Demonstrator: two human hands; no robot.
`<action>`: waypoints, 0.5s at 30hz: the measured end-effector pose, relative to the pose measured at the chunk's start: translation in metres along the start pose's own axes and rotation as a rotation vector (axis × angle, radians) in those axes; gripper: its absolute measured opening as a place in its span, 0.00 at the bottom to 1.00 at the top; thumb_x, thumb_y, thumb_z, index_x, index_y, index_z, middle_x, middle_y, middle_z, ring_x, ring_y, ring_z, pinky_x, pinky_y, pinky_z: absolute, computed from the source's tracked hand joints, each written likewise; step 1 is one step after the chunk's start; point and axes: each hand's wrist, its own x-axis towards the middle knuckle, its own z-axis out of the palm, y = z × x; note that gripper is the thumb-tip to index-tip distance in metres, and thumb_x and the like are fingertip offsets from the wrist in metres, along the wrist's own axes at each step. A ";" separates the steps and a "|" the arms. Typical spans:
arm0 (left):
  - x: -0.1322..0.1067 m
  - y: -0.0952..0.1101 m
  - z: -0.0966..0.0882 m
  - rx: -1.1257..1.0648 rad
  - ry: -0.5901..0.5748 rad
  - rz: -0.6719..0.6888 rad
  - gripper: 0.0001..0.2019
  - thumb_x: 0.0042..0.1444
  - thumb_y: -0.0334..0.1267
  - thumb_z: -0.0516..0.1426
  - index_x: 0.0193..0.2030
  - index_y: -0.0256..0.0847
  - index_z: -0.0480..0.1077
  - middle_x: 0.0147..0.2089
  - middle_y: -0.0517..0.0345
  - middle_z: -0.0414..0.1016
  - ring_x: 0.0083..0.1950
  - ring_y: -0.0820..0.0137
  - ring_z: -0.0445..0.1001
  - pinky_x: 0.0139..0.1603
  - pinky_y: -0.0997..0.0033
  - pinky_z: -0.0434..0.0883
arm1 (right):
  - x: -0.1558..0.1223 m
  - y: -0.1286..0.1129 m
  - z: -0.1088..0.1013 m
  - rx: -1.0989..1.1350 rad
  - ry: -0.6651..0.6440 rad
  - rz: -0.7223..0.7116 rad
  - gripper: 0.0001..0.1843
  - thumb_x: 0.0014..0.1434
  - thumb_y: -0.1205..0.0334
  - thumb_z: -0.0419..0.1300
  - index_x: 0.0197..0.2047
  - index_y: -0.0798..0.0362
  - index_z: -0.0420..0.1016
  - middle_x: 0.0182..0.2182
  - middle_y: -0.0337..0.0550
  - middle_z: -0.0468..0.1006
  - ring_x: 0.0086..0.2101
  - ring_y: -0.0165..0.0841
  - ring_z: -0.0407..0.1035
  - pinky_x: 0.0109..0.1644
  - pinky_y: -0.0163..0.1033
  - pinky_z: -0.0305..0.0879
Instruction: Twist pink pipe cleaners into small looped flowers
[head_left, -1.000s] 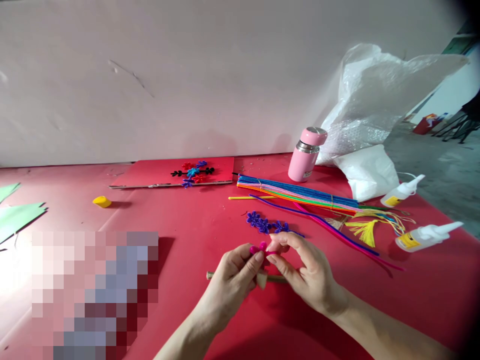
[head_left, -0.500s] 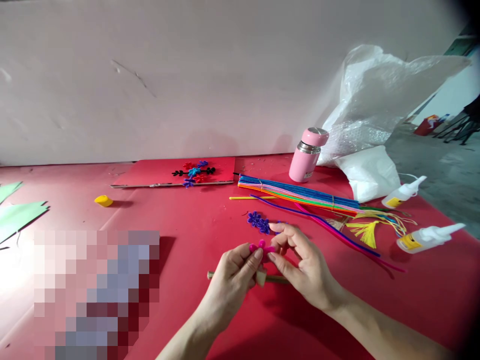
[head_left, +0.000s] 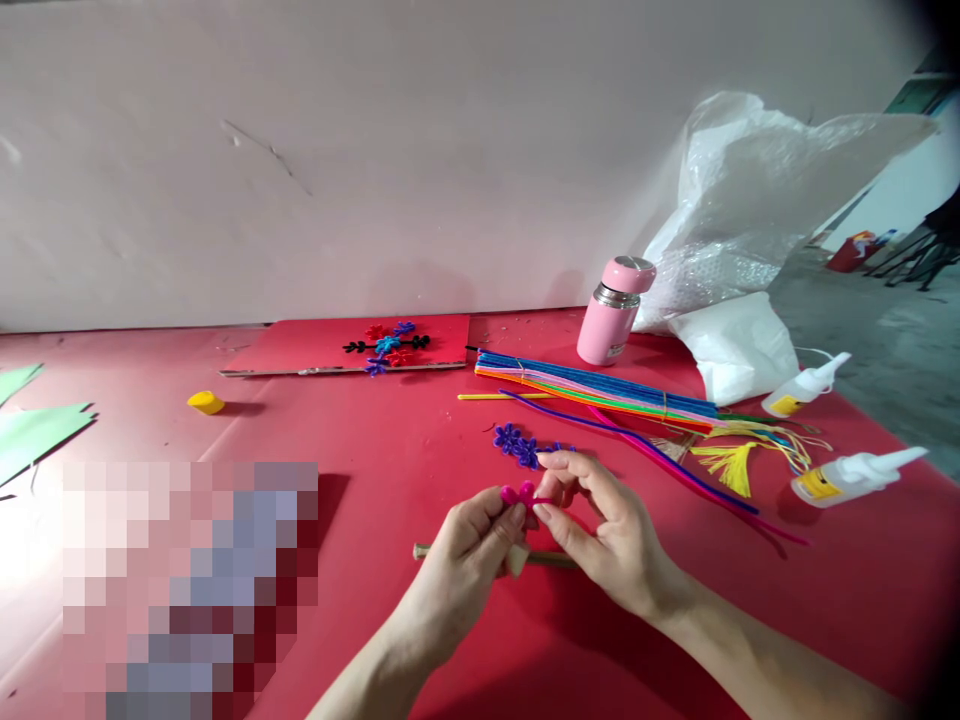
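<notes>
A bright pink pipe cleaner [head_left: 517, 493], bent into small rounded petal loops, is pinched in both hands above the red table. My left hand [head_left: 466, 545] grips the loops between thumb and fingers. My right hand [head_left: 611, 530] pinches the right end of the same piece, its index finger raised and curved. Just beyond the fingers lie purple pipe-cleaner flowers [head_left: 517, 446], partly covered by my right hand. Beneath the hands, a thin wooden stick [head_left: 551, 558] lies across the table, with a small pale block [head_left: 516, 561] by it, partly hidden by my left hand.
A pipe-cleaner bundle [head_left: 592, 385], loose purple and pink strands [head_left: 675, 462] and a yellow tassel [head_left: 729, 468] lie right. Glue bottles [head_left: 844, 482], a pink flask [head_left: 609, 318] and bubble wrap [head_left: 735, 200] stand beyond. Finished flowers [head_left: 388, 344] rest on a red board [head_left: 307, 345].
The pink loops have shifted slightly between my fingers, and their outline looks different. Both hands keep almost the same place and grip.
</notes>
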 end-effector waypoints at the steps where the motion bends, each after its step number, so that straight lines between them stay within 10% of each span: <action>1: 0.000 0.001 0.000 -0.029 -0.006 -0.015 0.13 0.53 0.44 0.52 0.24 0.38 0.61 0.17 0.66 0.56 0.21 0.78 0.51 0.24 0.76 0.53 | 0.000 0.000 0.000 0.001 0.002 0.005 0.17 0.55 0.70 0.55 0.48 0.51 0.61 0.30 0.38 0.70 0.30 0.30 0.66 0.37 0.37 0.66; 15: 0.000 -0.005 -0.003 0.147 0.062 0.096 0.14 0.56 0.44 0.50 0.24 0.39 0.61 0.19 0.65 0.58 0.23 0.76 0.53 0.26 0.76 0.54 | -0.002 -0.002 -0.002 -0.052 0.003 -0.062 0.17 0.56 0.70 0.53 0.50 0.50 0.61 0.33 0.41 0.71 0.33 0.31 0.68 0.41 0.39 0.67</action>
